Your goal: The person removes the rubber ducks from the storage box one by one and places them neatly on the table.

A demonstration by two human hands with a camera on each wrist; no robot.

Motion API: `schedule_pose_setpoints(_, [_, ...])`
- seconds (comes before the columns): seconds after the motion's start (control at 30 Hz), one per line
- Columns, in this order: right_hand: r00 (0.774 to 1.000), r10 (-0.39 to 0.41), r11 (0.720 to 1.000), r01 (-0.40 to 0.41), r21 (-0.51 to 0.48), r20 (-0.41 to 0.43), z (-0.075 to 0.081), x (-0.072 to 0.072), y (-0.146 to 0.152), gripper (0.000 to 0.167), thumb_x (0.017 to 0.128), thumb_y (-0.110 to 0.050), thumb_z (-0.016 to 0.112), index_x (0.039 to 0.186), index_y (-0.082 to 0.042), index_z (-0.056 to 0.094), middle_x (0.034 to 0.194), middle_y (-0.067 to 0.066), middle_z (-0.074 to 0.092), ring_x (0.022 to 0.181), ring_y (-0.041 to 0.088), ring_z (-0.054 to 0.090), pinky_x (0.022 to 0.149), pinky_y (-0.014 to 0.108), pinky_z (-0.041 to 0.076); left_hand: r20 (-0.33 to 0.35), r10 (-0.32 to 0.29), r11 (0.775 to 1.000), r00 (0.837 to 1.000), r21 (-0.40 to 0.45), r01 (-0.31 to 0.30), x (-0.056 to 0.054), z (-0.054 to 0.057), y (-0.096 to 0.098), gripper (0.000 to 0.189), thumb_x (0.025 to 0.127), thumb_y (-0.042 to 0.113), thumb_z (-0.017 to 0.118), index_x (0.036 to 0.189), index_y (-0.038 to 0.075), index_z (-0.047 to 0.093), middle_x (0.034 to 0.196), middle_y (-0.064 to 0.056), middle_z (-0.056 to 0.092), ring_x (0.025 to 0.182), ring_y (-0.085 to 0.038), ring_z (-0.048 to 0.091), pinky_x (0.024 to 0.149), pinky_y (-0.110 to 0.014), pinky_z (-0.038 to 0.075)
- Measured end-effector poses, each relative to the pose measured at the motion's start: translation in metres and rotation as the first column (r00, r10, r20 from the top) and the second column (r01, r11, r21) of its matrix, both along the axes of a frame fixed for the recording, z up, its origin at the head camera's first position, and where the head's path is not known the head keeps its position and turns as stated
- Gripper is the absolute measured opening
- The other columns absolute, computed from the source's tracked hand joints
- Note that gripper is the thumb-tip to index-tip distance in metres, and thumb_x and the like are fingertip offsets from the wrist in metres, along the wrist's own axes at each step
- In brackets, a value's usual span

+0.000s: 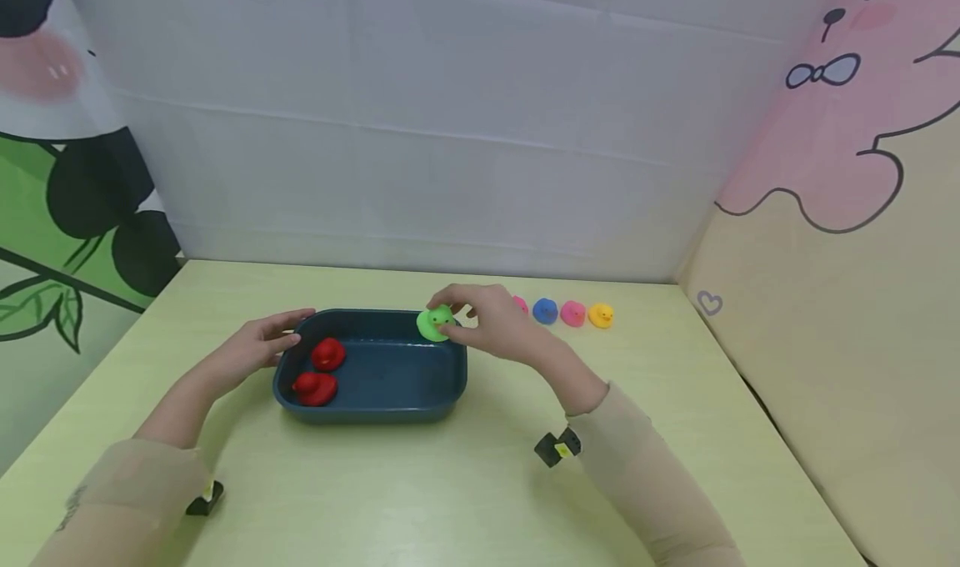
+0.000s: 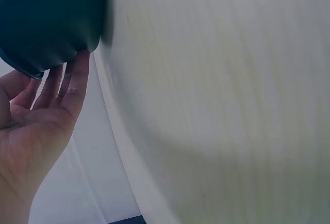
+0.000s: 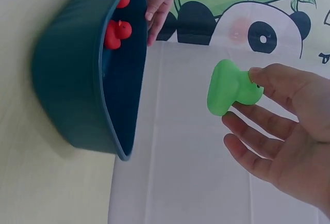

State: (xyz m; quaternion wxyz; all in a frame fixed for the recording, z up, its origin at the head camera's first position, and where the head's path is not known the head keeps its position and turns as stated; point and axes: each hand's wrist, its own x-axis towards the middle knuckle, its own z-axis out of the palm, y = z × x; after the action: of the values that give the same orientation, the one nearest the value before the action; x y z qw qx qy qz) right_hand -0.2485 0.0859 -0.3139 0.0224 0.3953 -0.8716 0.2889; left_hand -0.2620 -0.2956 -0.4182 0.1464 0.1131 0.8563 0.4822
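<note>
A green rubber duck (image 1: 432,323) is pinched between the thumb and fingers of my right hand (image 1: 491,321), above the far right corner of a dark blue tub (image 1: 375,414). In the right wrist view, the green duck (image 3: 227,87) hangs apart from the tub's rim (image 3: 103,79). My left hand (image 1: 251,354) rests at the tub's left end. Its fairly straight fingers (image 2: 77,82) touch the outer wall, and the thumb lies near the rim. Two red rubber ducks, one (image 1: 327,354) behind the other (image 1: 315,388), sit inside the tub at the left.
Behind my right hand stands a row of small ducks: a partly hidden pink one (image 1: 521,303), a blue one (image 1: 545,311), another pink one (image 1: 573,313) and a yellow one (image 1: 601,315). A white cloth wall (image 1: 465,133) rises at the back of the pale table (image 1: 420,500).
</note>
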Motion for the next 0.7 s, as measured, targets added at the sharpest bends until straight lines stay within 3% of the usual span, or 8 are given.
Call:
schedule_pose_setpoints(0.33, [0.994, -0.091, 0.996, 0.09, -0.027, -0.055, 0.009, 0.006, 0.033, 0.028, 0.084, -0.015, 0.071, 0.112, -0.014, 0.065, 0.105, -0.004, 0.066, 0.095, 0.011, 0.061, 0.079, 0.027, 0.052, -0.002, 0.006, 1.0, 1.0, -0.011, -0.006, 0.0, 0.0, 0.001, 0.056, 0.1, 0.027, 0.045, 0.15, 0.013, 0.024, 0.151, -0.025, 0.023, 0.13, -0.047, 0.035, 0.092, -0.049, 0.049])
schedule_pose_setpoints(0.5, [0.99, -0.132, 0.99, 0.13, -0.05, -0.042, 0.012, 0.006, 0.054, 0.027, 0.085, -0.015, 0.07, 0.112, -0.012, 0.065, 0.105, -0.004, 0.067, 0.094, 0.012, 0.061, 0.082, 0.031, 0.053, -0.004, 0.009, 1.0, 1.0, -0.017, -0.009, -0.001, 0.0, 0.002, 0.056, 0.1, 0.027, 0.045, 0.15, 0.013, 0.024, 0.151, -0.025, 0.024, 0.13, -0.046, 0.036, 0.092, -0.048, 0.049])
schedule_pose_setpoints(0.7, [0.984, -0.166, 0.985, 0.163, -0.054, -0.067, 0.009, 0.004, 0.077, 0.024, 0.087, -0.016, 0.067, 0.11, -0.014, 0.066, 0.103, -0.005, 0.067, 0.093, 0.011, 0.062, 0.078, 0.031, 0.053, -0.003, 0.0, 1.0, 1.0, -0.017, 0.0, 0.0, 0.001, 0.003, 0.056, 0.101, 0.027, 0.044, 0.151, 0.012, 0.022, 0.151, -0.026, 0.023, 0.13, -0.048, 0.035, 0.091, -0.048, 0.049])
